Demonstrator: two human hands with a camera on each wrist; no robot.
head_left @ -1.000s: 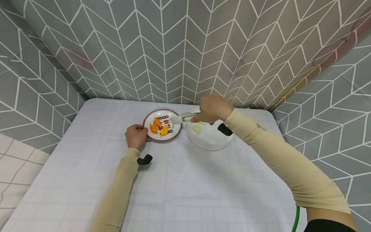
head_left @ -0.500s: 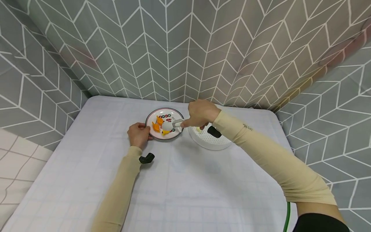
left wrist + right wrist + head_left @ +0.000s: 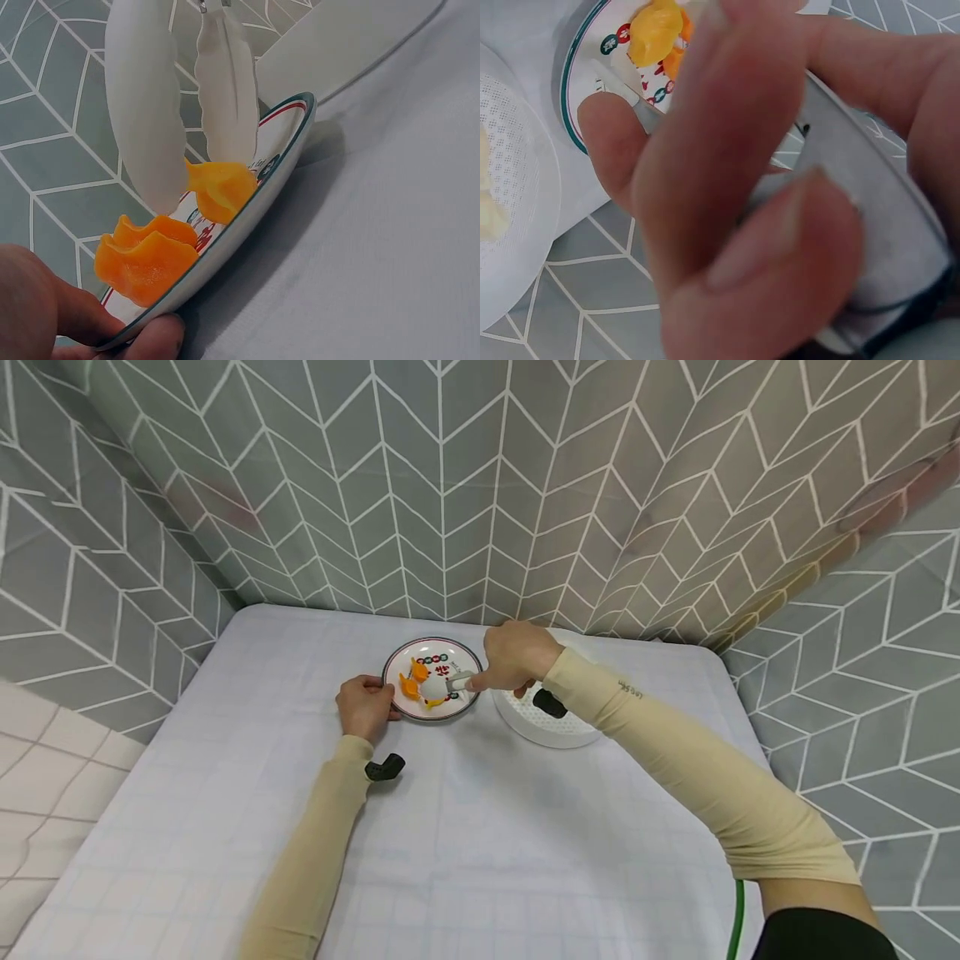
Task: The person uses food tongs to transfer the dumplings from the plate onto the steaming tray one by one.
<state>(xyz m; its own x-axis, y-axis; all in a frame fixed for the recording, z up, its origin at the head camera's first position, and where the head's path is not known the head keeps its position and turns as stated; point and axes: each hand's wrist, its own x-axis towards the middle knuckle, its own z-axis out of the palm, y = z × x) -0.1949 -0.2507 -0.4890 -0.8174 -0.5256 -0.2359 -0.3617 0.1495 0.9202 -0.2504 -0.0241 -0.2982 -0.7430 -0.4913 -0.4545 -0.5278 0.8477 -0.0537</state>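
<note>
Plate (image 3: 457, 657), one. On it: three dumplings (image 3: 408, 687). Over it: tongs (image 3: 142, 105), one pair. Right of it: one tray (image 3: 525, 723), one right hand (image 3: 519, 657). Left: one left hand (image 3: 364, 706).

— What colours are on that plate (image 3: 259, 225)?
— White, with green and red rim lines and red characters.
— And the food?
— Orange dumplings (image 3: 146, 266), plus a yellow dumpling (image 3: 652, 34).
— The tongs (image 3: 146, 112)?
— White tips, grey handle.
— Sleeves (image 3: 652, 743)?
— Plain beige, with small dark lettering.
— The backdrop (image 3: 450, 485)?
— Grey, with a white-lined herringbone pattern.
</note>
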